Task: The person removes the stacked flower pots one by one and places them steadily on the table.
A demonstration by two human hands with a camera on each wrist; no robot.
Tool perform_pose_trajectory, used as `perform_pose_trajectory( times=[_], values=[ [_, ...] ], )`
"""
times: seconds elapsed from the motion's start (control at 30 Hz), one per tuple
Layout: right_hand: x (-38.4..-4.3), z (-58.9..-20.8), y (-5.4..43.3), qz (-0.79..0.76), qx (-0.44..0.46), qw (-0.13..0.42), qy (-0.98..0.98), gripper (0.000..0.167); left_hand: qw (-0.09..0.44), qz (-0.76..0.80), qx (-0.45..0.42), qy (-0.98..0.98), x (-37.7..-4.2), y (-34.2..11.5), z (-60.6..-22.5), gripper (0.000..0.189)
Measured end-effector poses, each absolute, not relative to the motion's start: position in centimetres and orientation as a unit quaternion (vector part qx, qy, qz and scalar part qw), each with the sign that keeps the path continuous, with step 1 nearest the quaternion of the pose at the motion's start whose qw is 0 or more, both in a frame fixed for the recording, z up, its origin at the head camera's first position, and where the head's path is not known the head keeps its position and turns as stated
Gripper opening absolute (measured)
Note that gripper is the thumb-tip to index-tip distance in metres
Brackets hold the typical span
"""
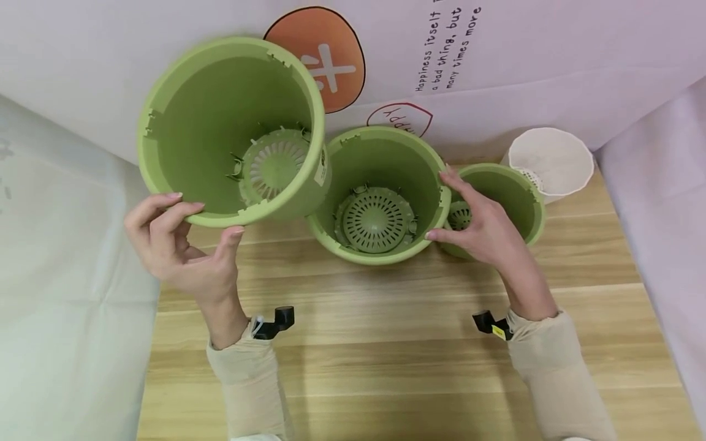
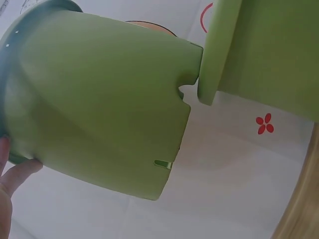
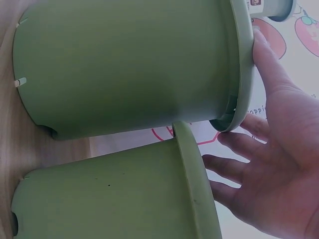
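Note:
My left hand (image 1: 184, 245) grips the near rim of a large green plant pot (image 1: 220, 122), fingers over the edge and thumb below. That pot is tilted and raised, its notched base close to the rim of a middle green pot (image 2: 264, 50) in the left wrist view. The middle pot (image 1: 380, 147) stands upright, slots in its round floor. At its right rim, my right hand (image 1: 485, 226) touches with thumb and forefinger spread apart; its other fingers extend over a smaller green pot (image 3: 109, 194) in the right wrist view.
A white pot (image 1: 557, 156) with a wavy rim stands behind the smallest green one at the right. The pots share a wooden tabletop (image 1: 386, 337). White printed cloth (image 1: 529, 55) rises behind, and pale cloth (image 1: 66, 275) borders the left side.

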State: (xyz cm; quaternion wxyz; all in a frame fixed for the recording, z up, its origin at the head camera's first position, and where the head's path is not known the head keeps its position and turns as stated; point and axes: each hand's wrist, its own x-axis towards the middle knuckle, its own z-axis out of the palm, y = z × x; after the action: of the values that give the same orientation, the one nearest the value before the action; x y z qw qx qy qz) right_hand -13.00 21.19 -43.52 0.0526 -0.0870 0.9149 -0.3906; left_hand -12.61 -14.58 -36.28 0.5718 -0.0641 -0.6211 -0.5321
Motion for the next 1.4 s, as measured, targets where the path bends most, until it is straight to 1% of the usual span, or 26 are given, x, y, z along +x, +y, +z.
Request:
perform_pose_trajectory(
  times=[0.47,1.0,1.4],
  values=[
    [-13.0,-43.6,21.2,-0.387,-0.090,0.054,0.916,0.100,0.593,-0.518,-0.032,-0.616,-12.1,-15.4,-36.5,0.090],
    [-13.0,-43.7,21.2,-0.386,-0.086,0.059,0.917,0.101,0.589,-0.523,-0.003,-0.616,-11.5,-16.4,-36.9,0.090],
    [-13.1,-43.8,21.4,-0.386,-0.091,0.054,0.917,0.101,0.579,-0.527,-0.004,-0.622,-11.2,-16.8,-37.9,0.084]
  ],
)
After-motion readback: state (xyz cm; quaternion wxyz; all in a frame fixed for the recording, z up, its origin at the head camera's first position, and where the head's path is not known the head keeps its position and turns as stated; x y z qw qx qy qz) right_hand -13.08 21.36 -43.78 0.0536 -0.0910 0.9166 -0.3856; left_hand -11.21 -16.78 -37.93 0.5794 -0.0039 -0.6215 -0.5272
